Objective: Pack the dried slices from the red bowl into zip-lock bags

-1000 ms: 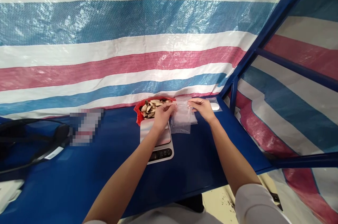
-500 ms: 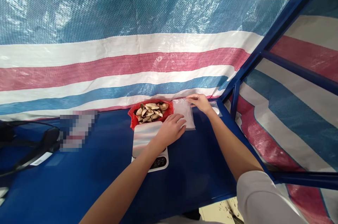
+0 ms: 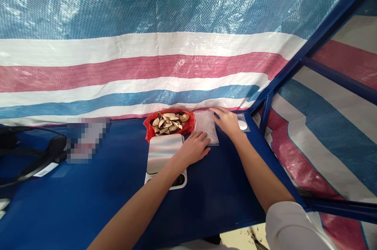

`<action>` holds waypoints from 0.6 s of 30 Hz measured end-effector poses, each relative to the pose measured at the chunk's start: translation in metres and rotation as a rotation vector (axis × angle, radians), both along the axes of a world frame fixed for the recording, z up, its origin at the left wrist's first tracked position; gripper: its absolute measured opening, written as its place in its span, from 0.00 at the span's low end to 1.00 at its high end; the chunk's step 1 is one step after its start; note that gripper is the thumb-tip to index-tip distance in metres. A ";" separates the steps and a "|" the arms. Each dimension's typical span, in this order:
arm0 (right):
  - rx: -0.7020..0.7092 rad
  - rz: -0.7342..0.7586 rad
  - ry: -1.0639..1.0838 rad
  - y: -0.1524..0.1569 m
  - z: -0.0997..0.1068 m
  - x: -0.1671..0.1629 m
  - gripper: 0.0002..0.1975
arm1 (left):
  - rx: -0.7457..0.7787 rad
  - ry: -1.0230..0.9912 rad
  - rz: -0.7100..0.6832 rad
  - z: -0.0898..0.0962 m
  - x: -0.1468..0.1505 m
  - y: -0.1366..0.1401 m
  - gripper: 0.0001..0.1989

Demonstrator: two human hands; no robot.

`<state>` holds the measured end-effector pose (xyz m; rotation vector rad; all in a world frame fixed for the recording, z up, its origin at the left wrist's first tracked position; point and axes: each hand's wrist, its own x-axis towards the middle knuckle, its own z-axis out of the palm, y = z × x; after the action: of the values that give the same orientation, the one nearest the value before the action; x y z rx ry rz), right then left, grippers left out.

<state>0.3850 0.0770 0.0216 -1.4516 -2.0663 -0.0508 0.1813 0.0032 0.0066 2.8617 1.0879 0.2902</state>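
The fingers of my left hand (image 3: 193, 149) lie flat and slightly spread, holding nothing, their tips over the near-left corner of the bags (image 3: 205, 122), around seven o'clock on the stack. My right hand (image 3: 226, 121) comes in at about two o'clock, its fingers stretched over the far edge; the clear plastic gives so little away that I can't fairly say whether they pinch a layer of it or only touch it. The bags lie flat on the bench (image 3: 220, 191), between my two hands.

Taking the bags as my clock's centre, the red bag (image 3: 148, 131) sits right beside them at nine, its mouth open on a heap of pale, dark-edged slices (image 3: 167, 124). At eight is the scale (image 3: 165, 153), close by the red bag, my left forearm crossing over its control panel. At three, just past my right hand, lies a clear packet (image 3: 241, 117) with a white piece (image 3: 242, 125) in it. Well off, between eight and nine, there's a black strap (image 3: 57, 149). At twelve a striped sheet (image 3: 165, 65) hangs behind the bench, and a blue frame (image 3: 267, 110) stands between two and three, beyond the packet.
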 end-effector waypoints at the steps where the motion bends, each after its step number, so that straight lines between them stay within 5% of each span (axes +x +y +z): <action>1: 0.030 0.036 -0.024 -0.006 0.000 -0.002 0.15 | -0.003 0.000 0.000 0.000 0.000 0.000 0.14; 8: 0.030 0.331 -0.142 -0.004 -0.029 -0.019 0.16 | -0.053 0.003 0.007 0.000 0.001 0.000 0.16; 18: -0.025 0.294 -0.187 0.007 -0.050 -0.012 0.18 | -0.078 -0.023 -0.006 -0.002 0.003 0.002 0.17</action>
<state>0.3726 0.0845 -0.0280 -1.1814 -2.4207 -0.0432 0.1844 0.0047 0.0042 2.7857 1.0621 0.2733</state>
